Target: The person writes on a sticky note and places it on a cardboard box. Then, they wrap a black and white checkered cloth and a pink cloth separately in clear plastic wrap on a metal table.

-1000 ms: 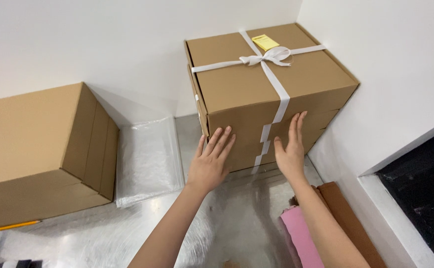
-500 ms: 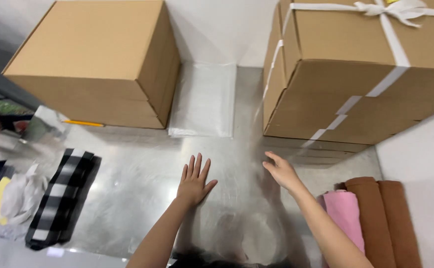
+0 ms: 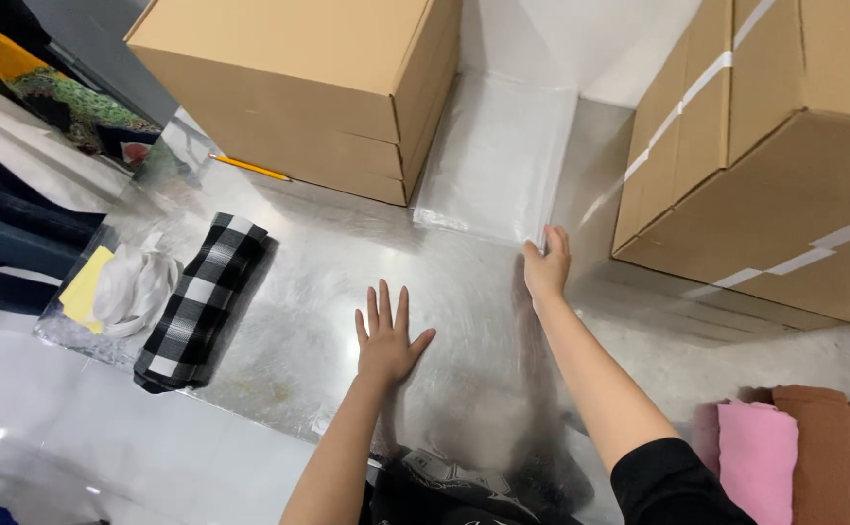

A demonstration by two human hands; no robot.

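Right now the right hand [image 3: 545, 264], fingers together, touches the clear plastic bag's [image 3: 495, 160] near corner, while the splayed left hand [image 3: 388, 337] lies flat farther back.

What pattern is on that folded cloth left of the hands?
The folded cloth is a black-and-white check, seen in the head view.

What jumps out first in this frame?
Two big brown cardboard boxes fill the top: a plain one upper left, and one bound with white ribbon at right. Between them, the right hand touches the corner of a clear plastic sheet, while the left hand lies flat on the shiny silver surface. A black-and-white checked folded cloth lies at left.
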